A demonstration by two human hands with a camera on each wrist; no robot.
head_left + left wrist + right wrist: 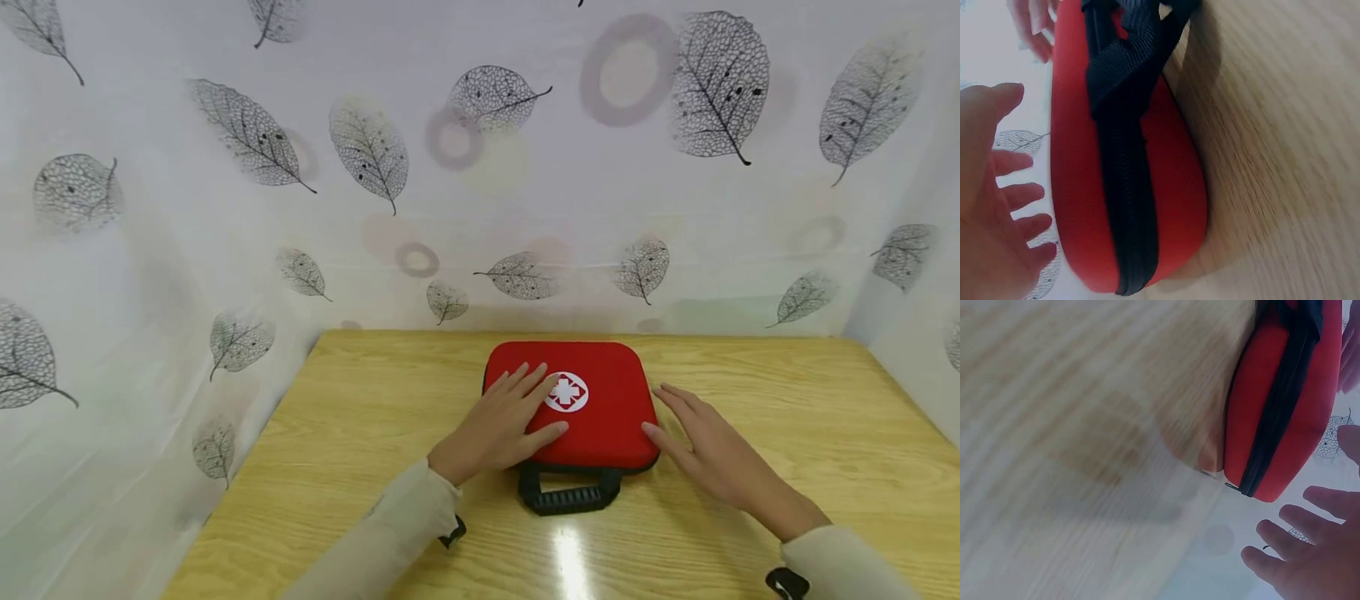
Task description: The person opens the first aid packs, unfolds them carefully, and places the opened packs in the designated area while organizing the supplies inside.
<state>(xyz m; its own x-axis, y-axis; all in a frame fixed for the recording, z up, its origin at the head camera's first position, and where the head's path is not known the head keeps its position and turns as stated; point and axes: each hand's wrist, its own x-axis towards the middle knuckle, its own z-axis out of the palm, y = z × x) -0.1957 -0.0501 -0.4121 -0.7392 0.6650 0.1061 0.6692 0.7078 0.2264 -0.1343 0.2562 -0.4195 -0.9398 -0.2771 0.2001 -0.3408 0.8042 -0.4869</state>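
Observation:
A red first-aid case point(607, 417) with a white cross emblem lies flat, its black handle point(570, 500) turned toward me. My left hand point(498, 425) is over the left part of the lid, fingers spread and fairly straight, covering some of the emblem. In the left wrist view a gap shows between that hand point(997, 206) and the lid. Beside the case's right edge is my right hand point(708, 450), fingers extended, holding nothing. A black zipper point(1279, 406) runs round the case's side, with a small pull point(1232, 486) near the corner in the right wrist view.
The case rests on a wood-grain table point(360, 425). Behind the table and along its sides hangs a pale leaf-print sheet point(420, 50). Dark bands point(787, 582) sit at both wrists over light sleeves.

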